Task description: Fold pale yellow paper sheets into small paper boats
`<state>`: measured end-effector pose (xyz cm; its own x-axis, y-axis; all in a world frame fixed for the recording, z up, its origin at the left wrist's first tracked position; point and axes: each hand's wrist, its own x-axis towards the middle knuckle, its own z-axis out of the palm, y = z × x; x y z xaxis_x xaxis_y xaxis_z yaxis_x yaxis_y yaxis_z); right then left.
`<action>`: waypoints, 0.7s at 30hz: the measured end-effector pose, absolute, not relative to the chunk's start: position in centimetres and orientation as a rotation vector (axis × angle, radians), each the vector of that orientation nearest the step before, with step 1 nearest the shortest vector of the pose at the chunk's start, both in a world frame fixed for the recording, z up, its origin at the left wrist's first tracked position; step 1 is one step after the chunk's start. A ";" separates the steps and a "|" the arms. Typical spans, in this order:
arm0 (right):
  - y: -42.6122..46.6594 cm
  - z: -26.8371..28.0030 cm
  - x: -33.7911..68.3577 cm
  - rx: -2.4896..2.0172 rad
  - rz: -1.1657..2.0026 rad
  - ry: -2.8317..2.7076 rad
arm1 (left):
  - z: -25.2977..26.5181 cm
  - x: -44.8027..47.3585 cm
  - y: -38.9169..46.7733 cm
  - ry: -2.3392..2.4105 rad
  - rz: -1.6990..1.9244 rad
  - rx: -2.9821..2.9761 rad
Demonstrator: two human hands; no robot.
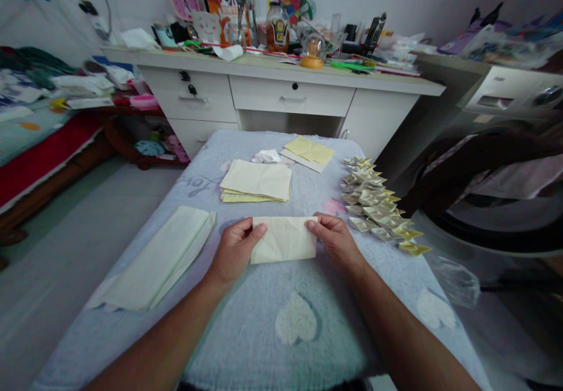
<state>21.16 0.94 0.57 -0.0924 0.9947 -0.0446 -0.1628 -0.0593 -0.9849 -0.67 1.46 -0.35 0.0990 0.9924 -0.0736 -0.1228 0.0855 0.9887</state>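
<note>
Between my hands is a pale yellow sheet of paper (284, 241), a rectangle with crease lines across it. My left hand (237, 247) pinches its left edge, thumb on top. At the opposite edge my right hand (336, 238) grips the upper corner the same way. Just beyond lies a stack of creased paper (257, 180), white over yellow. Rows of folded paper boats (378, 200) stand to the right of my right hand. Left of my left hand rests a long folded bundle of pale paper (158, 259).
A blue patterned cloth (246, 332) covers the table. Yellow and white sheets (310, 150) and a crumpled white tissue (266, 156) lie at its far end. Behind stands a cluttered white desk (292, 95); a washing machine (505, 98) is at right, a bed (48, 139) at left.
</note>
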 end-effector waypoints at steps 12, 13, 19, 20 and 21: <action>1.0 0.6 21.0 -1.083 1.378 -1.128 | 0.1 -0.7 1.4 1.128 1.141 1.126; 0.9 0.6 21.0 -1.084 1.378 -1.131 | 0.1 -0.7 1.3 1.131 1.140 1.128; 0.9 0.4 21.0 -1.085 1.375 -1.146 | -0.1 -0.8 1.4 1.147 1.157 1.137; 0.9 0.4 21.0 -1.084 1.372 -1.150 | -0.2 -0.9 1.4 1.152 1.161 1.139; 0.9 0.3 21.0 -1.084 1.371 -1.153 | -0.3 -0.9 1.4 1.158 1.162 1.143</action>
<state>21.02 0.95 0.31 -0.0975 0.9948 -0.0312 -0.1393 -0.0446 -0.9892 -0.92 1.40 -0.27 0.0467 0.9973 -0.0566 -0.0602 0.0594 0.9964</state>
